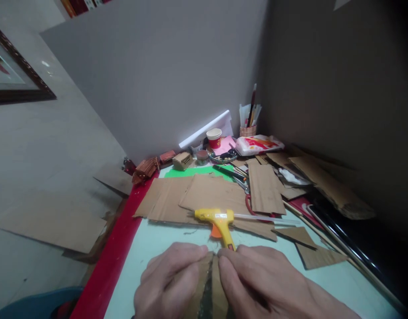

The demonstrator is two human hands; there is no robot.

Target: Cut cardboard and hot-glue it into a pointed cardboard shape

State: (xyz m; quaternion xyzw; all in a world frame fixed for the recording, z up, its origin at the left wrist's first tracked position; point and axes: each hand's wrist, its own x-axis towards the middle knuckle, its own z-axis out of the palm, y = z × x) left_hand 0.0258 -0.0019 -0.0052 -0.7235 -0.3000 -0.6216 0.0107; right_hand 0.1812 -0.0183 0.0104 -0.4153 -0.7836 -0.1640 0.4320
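Two grey panels [177,75] wall a pale tabletop [128,277] — near, the left hand [172,277] and right hand [260,279] clamp fingers on a cardboard piece [199,288], while far, a holder [248,131] of brushes stands right of a paper cup [214,140].

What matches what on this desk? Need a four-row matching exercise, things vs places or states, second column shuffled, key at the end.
Things
1. glue gun
2. paper cup
3. cardboard piece
4. picture frame

Places or states
A. pinched between left hand and right hand
B. on the wall, far left
C. yellow, lying just beyond the hands
D. upright near the back, red outside with a pale rim

Pairs: 1-C, 2-D, 3-A, 4-B
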